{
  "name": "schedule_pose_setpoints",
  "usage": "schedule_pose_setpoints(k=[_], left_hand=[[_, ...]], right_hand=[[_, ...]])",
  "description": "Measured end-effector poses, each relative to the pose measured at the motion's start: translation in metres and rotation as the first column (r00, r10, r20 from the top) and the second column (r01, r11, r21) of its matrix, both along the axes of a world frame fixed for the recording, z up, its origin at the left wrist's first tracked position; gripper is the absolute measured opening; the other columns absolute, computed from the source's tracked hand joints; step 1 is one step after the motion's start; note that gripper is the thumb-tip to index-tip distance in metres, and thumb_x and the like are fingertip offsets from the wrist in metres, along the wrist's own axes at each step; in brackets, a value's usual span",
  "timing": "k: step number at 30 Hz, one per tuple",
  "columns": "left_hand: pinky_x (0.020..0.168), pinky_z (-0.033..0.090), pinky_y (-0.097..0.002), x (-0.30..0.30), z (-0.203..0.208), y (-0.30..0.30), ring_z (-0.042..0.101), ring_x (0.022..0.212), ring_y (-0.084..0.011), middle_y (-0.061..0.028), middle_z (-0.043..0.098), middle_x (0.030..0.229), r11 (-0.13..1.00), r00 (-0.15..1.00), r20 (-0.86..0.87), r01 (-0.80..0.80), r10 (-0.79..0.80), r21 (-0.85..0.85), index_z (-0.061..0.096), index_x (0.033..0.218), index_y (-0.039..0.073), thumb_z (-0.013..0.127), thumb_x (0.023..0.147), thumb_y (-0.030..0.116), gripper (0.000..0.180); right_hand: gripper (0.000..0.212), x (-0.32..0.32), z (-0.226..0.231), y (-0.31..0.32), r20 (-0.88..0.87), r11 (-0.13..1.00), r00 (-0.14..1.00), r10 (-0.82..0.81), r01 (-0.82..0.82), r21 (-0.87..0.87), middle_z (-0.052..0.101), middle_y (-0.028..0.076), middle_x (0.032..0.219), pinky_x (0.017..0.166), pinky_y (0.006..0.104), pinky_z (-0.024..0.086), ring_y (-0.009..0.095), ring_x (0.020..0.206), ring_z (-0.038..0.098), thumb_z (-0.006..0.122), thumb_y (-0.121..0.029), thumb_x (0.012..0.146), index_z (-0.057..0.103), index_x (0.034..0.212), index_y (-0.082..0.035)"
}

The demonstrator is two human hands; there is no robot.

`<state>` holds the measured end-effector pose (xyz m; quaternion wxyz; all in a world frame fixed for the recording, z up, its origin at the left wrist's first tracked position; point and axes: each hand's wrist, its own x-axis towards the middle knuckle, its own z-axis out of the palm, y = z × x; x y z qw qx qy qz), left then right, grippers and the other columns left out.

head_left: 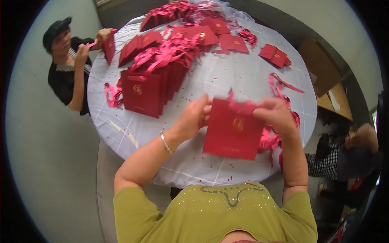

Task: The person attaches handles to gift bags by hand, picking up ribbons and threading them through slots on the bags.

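Note:
A red paper gift bag (229, 133) with a gold emblem hangs upright between my hands, slightly blurred. My left hand (196, 115) is closed on its upper left edge. At the upper right corner my right hand (277, 115) pinches the bag near its pink ribbon (242, 107). More pink ribbons (270, 139) lie on the table beside and behind the bag, partly hidden by it and my right hand. To the left stands a row of similar red bags (142, 95) with pink ribbons heaped over their tops.
The round table (227, 172) has a white cloth strewn with small red bits. Flat red bags (273, 56) and clear plastic (223, 10) lie toward the far side. At the left a person (67, 69) holds another red bag (108, 47); another person (358, 150) is at the right, near a cardboard box (322, 67).

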<state>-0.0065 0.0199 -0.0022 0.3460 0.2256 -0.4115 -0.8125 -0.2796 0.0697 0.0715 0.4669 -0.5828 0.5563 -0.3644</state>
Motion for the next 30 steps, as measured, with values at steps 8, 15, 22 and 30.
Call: schedule_pose_setpoints(k=[8,15,22,30], left_hand=[[0.067,0.059,-0.0292,0.004,-0.030,-0.027,0.070,0.079,-0.0196,-0.0119,0.068,0.094,0.984,0.972,0.177,-0.167,0.154,0.061,0.055,0.111,0.001,0.056,0.097,0.023,0.026],[0.059,0.054,-0.0241,-0.004,-0.007,-0.012,0.068,0.068,-0.0136,-0.0070,0.067,0.083,0.984,0.893,0.450,0.058,0.023,-0.167,0.060,0.101,0.003,0.058,0.095,0.017,0.016],[0.056,0.051,-0.0271,0.015,0.039,0.004,0.061,0.068,-0.0114,-0.0046,0.065,0.080,0.928,0.682,0.721,0.179,0.124,-0.328,0.063,0.095,0.005,0.066,0.087,0.019,0.017],[0.063,0.051,-0.0304,0.015,-0.111,-0.043,0.059,0.075,-0.0110,-0.0014,0.062,0.089,0.068,0.743,0.055,0.013,0.667,-0.998,0.060,0.112,0.006,0.061,0.092,0.020,0.024]], right_hand=[[0.019,0.120,0.065,-0.071,0.139,0.863,0.990,0.022,0.052,-0.503,0.059,-0.004,0.071,0.050,0.0222,0.036,0.003,0.059,0.048,0.074,-0.019,0.085,0.071,0.091,-0.002],[0.031,0.232,-0.016,-0.123,-0.287,0.721,0.956,0.066,-0.244,-0.649,0.070,0.018,0.081,0.069,0.0336,0.054,0.024,0.073,0.069,0.077,-0.022,0.079,0.070,0.097,0.001],[0.029,0.246,-0.038,-0.118,-0.232,0.702,0.972,0.029,-0.185,-0.688,0.070,0.016,0.079,0.065,0.0315,0.055,0.021,0.070,0.070,0.078,-0.019,0.079,0.067,0.096,0.002],[0.038,0.225,-0.042,-0.094,-0.114,0.688,0.989,0.090,-0.145,-0.711,0.067,0.020,0.091,0.072,0.0373,0.055,0.030,0.082,0.069,0.079,-0.016,0.075,0.063,0.103,0.003]])
